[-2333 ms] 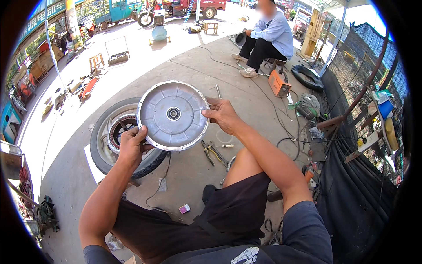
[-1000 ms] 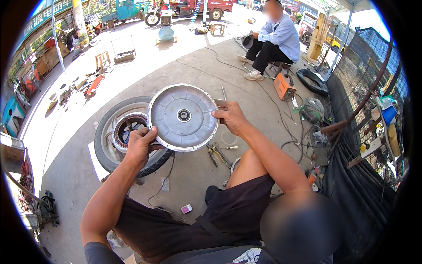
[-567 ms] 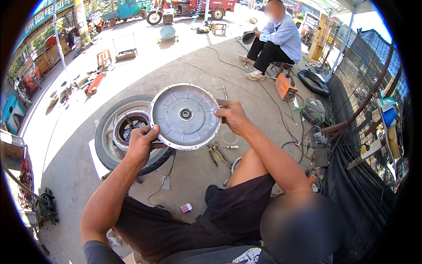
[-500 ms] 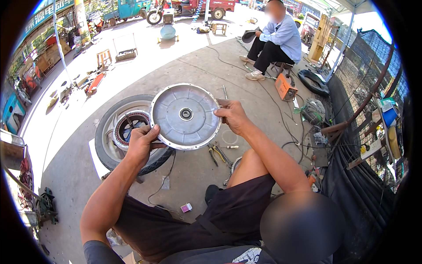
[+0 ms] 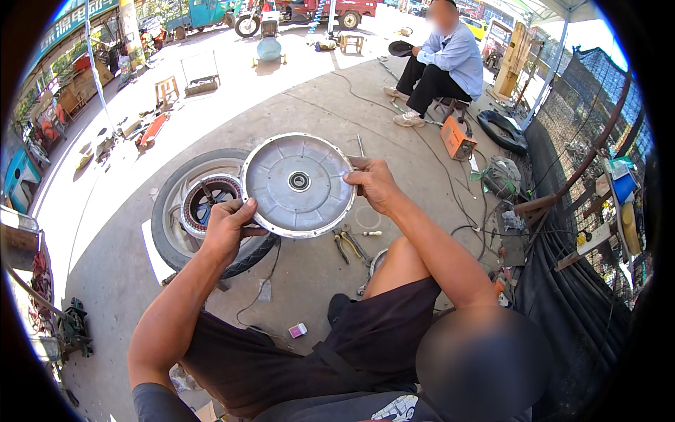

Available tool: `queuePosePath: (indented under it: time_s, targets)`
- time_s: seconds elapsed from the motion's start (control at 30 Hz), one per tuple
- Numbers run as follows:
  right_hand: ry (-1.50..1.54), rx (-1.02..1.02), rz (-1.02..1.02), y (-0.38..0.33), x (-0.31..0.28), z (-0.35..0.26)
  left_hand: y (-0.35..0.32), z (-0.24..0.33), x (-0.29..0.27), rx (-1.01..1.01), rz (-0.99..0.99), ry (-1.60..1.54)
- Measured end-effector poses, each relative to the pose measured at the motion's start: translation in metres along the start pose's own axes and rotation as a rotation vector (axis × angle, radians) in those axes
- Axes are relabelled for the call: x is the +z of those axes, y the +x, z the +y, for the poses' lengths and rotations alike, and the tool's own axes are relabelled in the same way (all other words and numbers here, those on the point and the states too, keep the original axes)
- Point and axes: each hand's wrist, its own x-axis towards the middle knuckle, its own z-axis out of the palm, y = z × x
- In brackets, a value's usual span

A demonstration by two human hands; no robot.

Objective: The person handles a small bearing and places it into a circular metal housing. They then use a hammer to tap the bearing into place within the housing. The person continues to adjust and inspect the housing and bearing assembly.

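A round silver hub motor cover [image 5: 281, 200] with a bearing in its centre is held up in front of me. My left hand [image 5: 228, 226] grips its lower left rim, thumb on the inner face. At the upper right rim, my right hand [image 5: 371, 184] pinches the edge between thumb and fingers. Behind the cover, a wheel with a black tyre [image 5: 163, 232] lies flat on the ground, partly hidden by the cover and my left hand. Within the wheel sits a stator ring [image 5: 188, 214] with copper-coloured windings.
Pliers [image 5: 342, 247] and a small-handled tool [image 5: 373, 233] lie near my leg. A small pink box [image 5: 298, 330] is on the ground. A seated person [image 5: 450, 63] is at the far right, near an orange machine [image 5: 457, 139], cables and a loose tyre [image 5: 502, 131].
The cover and both my hands are almost still, with only a slight shift. The seated person's dark hat has moved a little up.
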Motion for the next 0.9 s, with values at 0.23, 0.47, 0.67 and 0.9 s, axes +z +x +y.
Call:
queuePosePath:
  time_s: [0.23, 0.47, 0.67, 0.9]
  targets:
    - [-0.004, -0.003, 0.006, -0.0012, 0.0006, -0.0014, -0.0007, 0.001, 0.0004, -0.006, -0.003, 0.011]
    - [0.005, 0.005, 0.014, -0.0012, 0.0001, -0.0017, 0.0022, -0.003, -0.0026, -0.023, -0.024, -0.012]
    - [0.009, 0.0, 0.026, 0.0002, -0.0014, 0.0004, 0.0008, -0.0002, -0.0001, -0.046, -0.035, -0.035]
    - [-0.03, -0.011, 0.035, 0.0, 0.0, -0.0014, 0.0036, -0.0058, -0.0037, -0.07, -0.033, -0.003]
